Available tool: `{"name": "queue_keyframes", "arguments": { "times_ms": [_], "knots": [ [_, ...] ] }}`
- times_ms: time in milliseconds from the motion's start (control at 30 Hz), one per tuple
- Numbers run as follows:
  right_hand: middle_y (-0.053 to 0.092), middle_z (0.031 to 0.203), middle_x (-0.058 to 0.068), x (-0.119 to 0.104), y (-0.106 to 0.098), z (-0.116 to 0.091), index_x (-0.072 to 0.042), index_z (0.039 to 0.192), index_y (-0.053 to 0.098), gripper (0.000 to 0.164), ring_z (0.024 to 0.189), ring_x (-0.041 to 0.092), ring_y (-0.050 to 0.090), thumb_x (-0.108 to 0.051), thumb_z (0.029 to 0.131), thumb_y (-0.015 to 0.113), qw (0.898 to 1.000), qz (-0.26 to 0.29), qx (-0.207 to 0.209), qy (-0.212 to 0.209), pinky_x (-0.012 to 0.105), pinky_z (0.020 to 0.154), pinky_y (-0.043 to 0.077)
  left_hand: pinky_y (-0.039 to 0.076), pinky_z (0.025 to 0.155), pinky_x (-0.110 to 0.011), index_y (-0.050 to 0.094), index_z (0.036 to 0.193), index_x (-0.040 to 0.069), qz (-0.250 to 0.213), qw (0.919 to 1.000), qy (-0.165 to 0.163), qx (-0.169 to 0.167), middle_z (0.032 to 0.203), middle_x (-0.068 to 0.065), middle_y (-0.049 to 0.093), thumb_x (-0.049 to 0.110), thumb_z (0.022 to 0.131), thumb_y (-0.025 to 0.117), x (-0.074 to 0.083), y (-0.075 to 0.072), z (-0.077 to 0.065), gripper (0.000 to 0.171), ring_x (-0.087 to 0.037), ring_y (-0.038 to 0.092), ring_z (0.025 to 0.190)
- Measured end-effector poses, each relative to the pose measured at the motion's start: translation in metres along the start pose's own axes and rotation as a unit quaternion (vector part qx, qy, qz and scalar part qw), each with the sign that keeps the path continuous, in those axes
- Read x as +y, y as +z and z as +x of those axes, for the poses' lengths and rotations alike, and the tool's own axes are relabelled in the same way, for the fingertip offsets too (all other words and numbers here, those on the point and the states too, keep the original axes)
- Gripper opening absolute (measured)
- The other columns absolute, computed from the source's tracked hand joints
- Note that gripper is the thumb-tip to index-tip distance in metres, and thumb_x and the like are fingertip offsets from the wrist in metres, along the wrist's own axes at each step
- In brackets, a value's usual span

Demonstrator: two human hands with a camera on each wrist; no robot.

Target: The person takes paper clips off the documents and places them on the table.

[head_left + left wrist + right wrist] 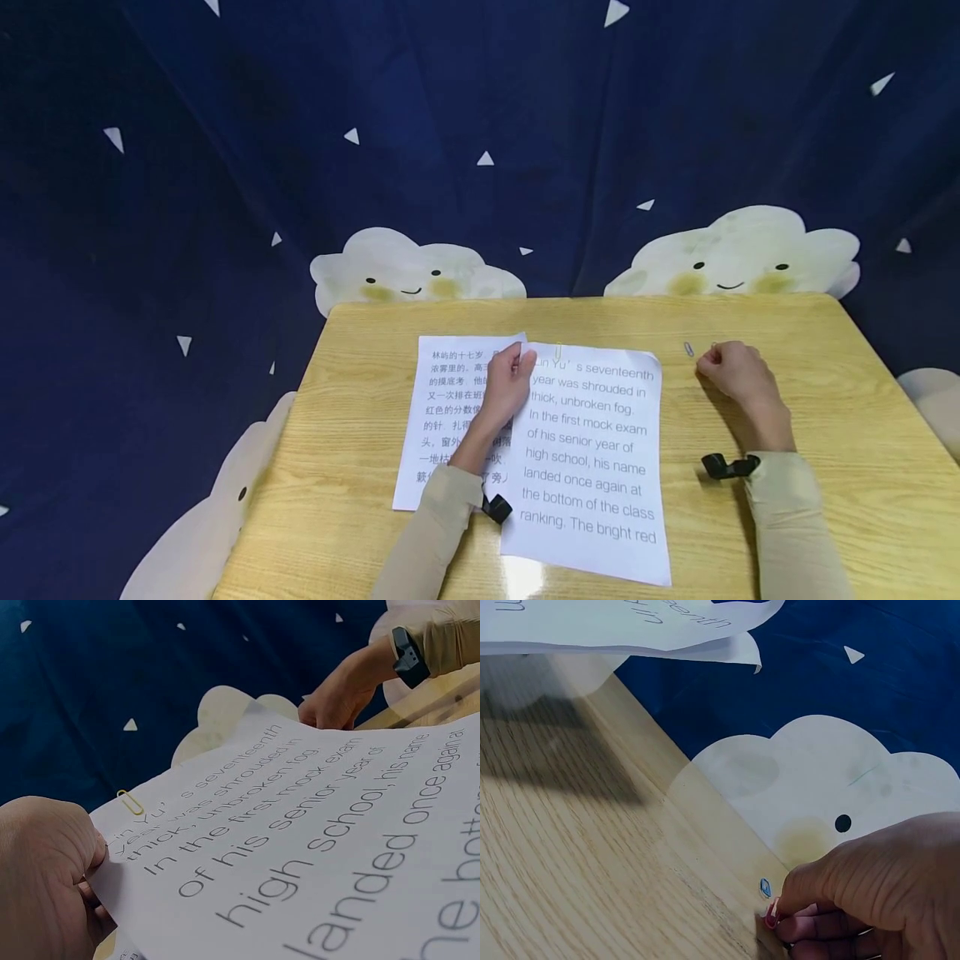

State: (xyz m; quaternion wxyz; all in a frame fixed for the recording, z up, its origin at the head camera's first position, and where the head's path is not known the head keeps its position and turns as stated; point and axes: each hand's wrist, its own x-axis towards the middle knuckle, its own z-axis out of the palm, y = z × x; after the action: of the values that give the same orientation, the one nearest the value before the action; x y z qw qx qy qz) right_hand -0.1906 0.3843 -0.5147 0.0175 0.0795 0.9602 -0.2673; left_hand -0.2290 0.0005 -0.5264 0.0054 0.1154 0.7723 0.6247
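Note:
In the head view my left hand (509, 385) pinches the upper left corner of a printed English sheet (592, 467), which is raised off the table. A yellow paper clip (130, 802) sits on that sheet's top edge, just beyond the left fingers. My right hand (738, 375) is at the table's right side, its thumb and fingertips pinching a red paper clip (772, 913). Beside those fingertips a blue paper clip (765, 888) lies on the wood. Under the right wrist view's raised sheet another paper layer (739, 652) shows.
A sheet with Chinese print (442, 425) lies flat on the wooden table (345, 500), partly covered by the left arm and the English sheet. Behind the table hangs a dark blue curtain (420, 108) with white triangles and clouds.

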Motion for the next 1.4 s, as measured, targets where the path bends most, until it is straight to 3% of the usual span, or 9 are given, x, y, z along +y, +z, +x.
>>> {"name": "queue_keyframes", "arguments": {
  "times_ms": [467, 700, 900, 1033, 1267, 1400],
  "knots": [
    [0.062, 0.072, 0.006, 0.004, -0.002, 0.002, -0.002, 0.079, 0.068, 0.024, 0.064, 0.019, 0.047, -0.015, 0.098, 0.063, 1.000, 0.004, 0.005, -0.020, 0.033, 0.059, 0.037, 0.049, 0.071, -0.027, 0.069, 0.093, 0.006, -0.003, 1.0000, 0.002, 0.001, 0.076, -0.005, 0.066, 0.018, 0.107, 0.059, 0.001, -0.001, 0.000, 0.021, -0.014, 0.058, 0.070],
    [0.058, 0.071, 0.005, 0.006, -0.004, 0.002, 0.000, 0.085, 0.067, 0.022, 0.063, 0.019, 0.047, -0.013, 0.100, 0.057, 1.000, 0.011, -0.001, -0.024, 0.032, 0.056, 0.035, 0.051, 0.068, -0.026, 0.070, 0.097, 0.006, -0.010, 0.9999, -0.006, 0.001, 0.078, -0.005, 0.067, 0.019, 0.107, 0.059, 0.001, 0.000, 0.000, 0.021, -0.014, 0.060, 0.068],
    [0.069, 0.090, 0.016, 0.002, -0.005, 0.000, 0.003, 0.101, 0.066, 0.021, 0.073, 0.022, 0.055, -0.016, 0.104, 0.057, 0.998, 0.041, 0.015, -0.042, 0.031, 0.058, 0.043, 0.052, 0.065, -0.026, 0.070, 0.097, 0.006, -0.016, 0.9998, -0.015, -0.001, 0.078, -0.005, 0.068, 0.019, 0.108, 0.058, 0.001, 0.001, -0.001, 0.021, -0.014, 0.061, 0.065],
    [0.070, 0.098, 0.021, -0.004, -0.006, -0.001, 0.003, 0.111, 0.065, 0.027, 0.077, 0.024, 0.061, -0.021, 0.107, 0.055, 0.994, 0.063, 0.044, -0.071, 0.029, 0.058, 0.047, 0.051, 0.066, -0.026, 0.070, 0.097, 0.007, -0.015, 0.9997, -0.017, -0.002, 0.078, -0.004, 0.067, 0.020, 0.108, 0.057, 0.002, 0.002, -0.001, 0.022, -0.013, 0.061, 0.065],
    [0.068, 0.091, 0.022, -0.029, -0.008, -0.005, 0.005, 0.119, 0.065, 0.032, 0.065, 0.031, 0.063, -0.024, 0.109, 0.055, 0.983, 0.126, 0.071, -0.111, 0.028, 0.051, 0.045, 0.053, 0.068, -0.027, 0.070, 0.098, 0.007, -0.025, 0.9995, -0.021, -0.004, 0.080, -0.005, 0.069, 0.021, 0.108, 0.057, 0.001, 0.003, -0.002, 0.022, -0.014, 0.062, 0.067],
    [0.069, 0.099, 0.019, -0.042, -0.008, -0.006, 0.003, 0.118, 0.067, 0.029, 0.073, 0.018, 0.060, -0.022, 0.109, 0.056, 0.980, 0.123, 0.086, -0.131, 0.024, 0.057, 0.047, 0.053, 0.068, -0.027, 0.071, 0.098, 0.006, -0.029, 0.9994, -0.019, -0.005, 0.081, -0.005, 0.069, 0.020, 0.108, 0.058, 0.001, 0.002, -0.002, 0.022, -0.014, 0.063, 0.067]
  ]
}}
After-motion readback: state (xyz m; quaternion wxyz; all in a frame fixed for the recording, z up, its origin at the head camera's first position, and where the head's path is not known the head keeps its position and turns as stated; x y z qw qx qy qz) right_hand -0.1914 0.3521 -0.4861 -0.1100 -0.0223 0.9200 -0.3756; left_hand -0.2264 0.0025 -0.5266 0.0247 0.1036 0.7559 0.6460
